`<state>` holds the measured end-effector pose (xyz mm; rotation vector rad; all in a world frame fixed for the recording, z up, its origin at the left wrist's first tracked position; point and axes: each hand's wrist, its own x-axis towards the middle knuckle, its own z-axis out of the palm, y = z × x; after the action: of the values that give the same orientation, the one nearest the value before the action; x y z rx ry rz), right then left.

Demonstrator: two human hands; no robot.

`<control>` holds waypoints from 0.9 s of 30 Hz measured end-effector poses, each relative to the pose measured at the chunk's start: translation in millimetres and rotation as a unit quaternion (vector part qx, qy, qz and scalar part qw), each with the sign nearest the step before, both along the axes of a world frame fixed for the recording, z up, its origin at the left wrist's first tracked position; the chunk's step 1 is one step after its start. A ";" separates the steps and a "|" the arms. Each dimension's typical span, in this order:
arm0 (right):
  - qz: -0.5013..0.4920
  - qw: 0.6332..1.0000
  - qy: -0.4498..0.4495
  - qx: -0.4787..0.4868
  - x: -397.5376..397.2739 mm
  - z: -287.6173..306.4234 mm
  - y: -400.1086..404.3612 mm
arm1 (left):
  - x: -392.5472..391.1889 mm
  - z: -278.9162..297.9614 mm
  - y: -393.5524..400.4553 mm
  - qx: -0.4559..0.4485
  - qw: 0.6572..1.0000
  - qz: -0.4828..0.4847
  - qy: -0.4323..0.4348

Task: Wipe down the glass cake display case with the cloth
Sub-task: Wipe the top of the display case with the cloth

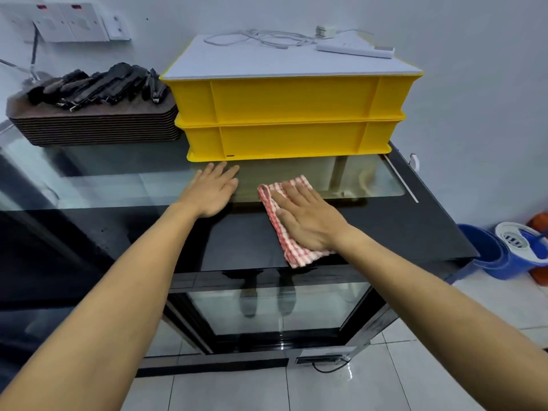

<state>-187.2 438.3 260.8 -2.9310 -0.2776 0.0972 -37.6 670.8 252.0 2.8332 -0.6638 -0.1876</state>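
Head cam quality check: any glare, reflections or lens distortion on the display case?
Head view: wide-angle bending at the edges, forearms stretched; the display case top is glossy, with pale glare on its left glass and reflections of the arms in the front pane; soft overall, the cloth under the right hand slightly blurred; left hand casts little shadow.

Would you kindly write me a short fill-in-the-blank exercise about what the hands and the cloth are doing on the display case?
1. The right hand presses flat on the red-and-white checked ____.
2. The left hand rests open on the display case, holding ____.
3. Behind the hands stand two stacked crates coloured ____.
4. A blue ____ stands on the floor to the right.

Missing words: cloth; nothing; yellow; bucket
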 end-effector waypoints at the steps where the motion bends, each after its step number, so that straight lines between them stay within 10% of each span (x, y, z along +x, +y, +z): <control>1: 0.010 1.000 -0.003 -0.008 -14.3 -2.0 -11.9 | -2.1 -1.1 2.8 0.005 1.000 0.001 -0.003; 11: -0.195 0.980 0.019 -0.032 49.4 2.0 -85.9 | -7.7 -4.6 -0.6 0.013 1.000 0.004 -0.021; 21: 0.015 1.000 -0.011 -0.014 -17.8 -6.2 2.9 | -8.4 -4.5 2.3 -0.014 1.000 0.008 -0.009; 27: -0.189 0.982 0.010 -0.023 17.9 1.5 -105.5 | -9.5 -5.6 0.1 -0.008 1.000 0.008 -0.012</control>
<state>-169.4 332.8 262.3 -2.9649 0.2895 0.0761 -47.1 670.9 246.3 2.8286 -0.6439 -0.1457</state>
